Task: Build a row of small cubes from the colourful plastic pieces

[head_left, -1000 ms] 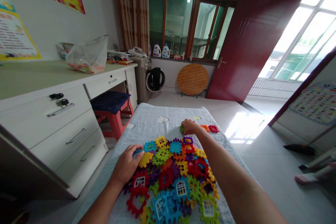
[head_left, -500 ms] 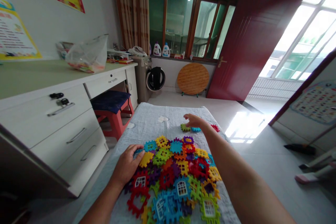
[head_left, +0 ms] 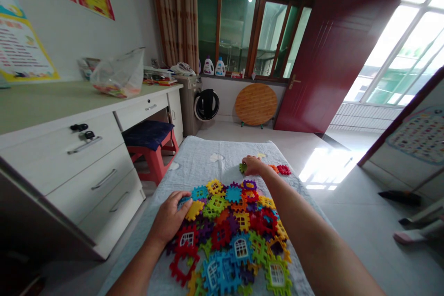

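Note:
A heap of colourful plastic interlocking blocks (head_left: 222,231), square with toothed edges and some with window grilles, lies on the cloth-covered table. My left hand (head_left: 172,217) rests at the heap's left edge, thumb and fingers apart, touching a blue block (head_left: 183,200) beside a yellow block (head_left: 194,211). Beyond the heap, my right hand (head_left: 253,165) has its fingers closed on a green block (head_left: 242,168), partly hidden by them. To its right, an orange block (head_left: 274,168) and a red block (head_left: 284,169) lie in a row, partly covered by my wrist.
The pale blue cloth (head_left: 201,157) covers the table. A white desk (head_left: 86,152) with drawers stands on the left, a red stool (head_left: 152,159) beside it. Further back are a washing machine (head_left: 190,101), a round wooden tabletop (head_left: 255,104) and an open red door (head_left: 322,55).
My right hand has come down onto the green block and its fingers have closed. More of the orange block shows beside my wrist. My left hand stays in place.

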### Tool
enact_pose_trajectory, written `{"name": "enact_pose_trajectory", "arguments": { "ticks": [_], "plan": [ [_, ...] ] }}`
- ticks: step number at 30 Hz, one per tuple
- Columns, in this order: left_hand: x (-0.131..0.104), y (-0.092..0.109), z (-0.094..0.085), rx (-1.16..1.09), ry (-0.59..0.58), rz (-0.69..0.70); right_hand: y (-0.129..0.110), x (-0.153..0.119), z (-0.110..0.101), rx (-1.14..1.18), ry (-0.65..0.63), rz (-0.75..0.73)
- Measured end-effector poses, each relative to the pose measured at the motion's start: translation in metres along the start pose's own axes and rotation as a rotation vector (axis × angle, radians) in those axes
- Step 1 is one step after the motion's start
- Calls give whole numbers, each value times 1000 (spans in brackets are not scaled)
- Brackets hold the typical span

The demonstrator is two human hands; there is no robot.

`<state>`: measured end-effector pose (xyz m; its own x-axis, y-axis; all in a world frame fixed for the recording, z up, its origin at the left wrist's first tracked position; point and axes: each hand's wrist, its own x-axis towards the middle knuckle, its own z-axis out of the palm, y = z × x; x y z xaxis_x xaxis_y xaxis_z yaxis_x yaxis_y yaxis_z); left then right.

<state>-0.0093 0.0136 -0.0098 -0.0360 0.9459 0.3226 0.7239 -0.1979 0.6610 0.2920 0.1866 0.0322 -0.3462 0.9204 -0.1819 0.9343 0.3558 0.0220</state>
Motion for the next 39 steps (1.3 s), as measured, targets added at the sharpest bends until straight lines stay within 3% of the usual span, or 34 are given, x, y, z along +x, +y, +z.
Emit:
{"name": "enact_pose_trajectory", "arguments": {
  "ticks": [5, 10, 13, 16, 21, 28, 31, 34, 39],
  "plan": [
    [1, 1, 0, 0, -12, -7, 0, -3, -3, 7, 2, 9],
    [0, 3, 0, -12, -23, -6, -13, -16, -13, 49, 84, 2],
    [0, 8, -2, -34, -56, 1, -38, -26, -17, 164, 126, -133],
    [-1, 13, -4, -73, -114, 6, -71, -35, -14, 267, 84, -326],
    [-3, 19, -8, -168, -210, -11, -110, -45, -7, 240, 26, -378],
    [-2, 18, -10, -212, -167, 2, -110, -78, -20, 350, 14, -484],
    [-1, 20, -11, -158, -118, 42, -107, -91, -21, 404, 75, -461],
    [-1, 20, -11, -126, -63, 71, -107, -101, -17, 290, 117, -404],
    [-1, 19, -9, -117, -14, 84, -116, -117, -4, 192, 97, -461]
  ]
}}
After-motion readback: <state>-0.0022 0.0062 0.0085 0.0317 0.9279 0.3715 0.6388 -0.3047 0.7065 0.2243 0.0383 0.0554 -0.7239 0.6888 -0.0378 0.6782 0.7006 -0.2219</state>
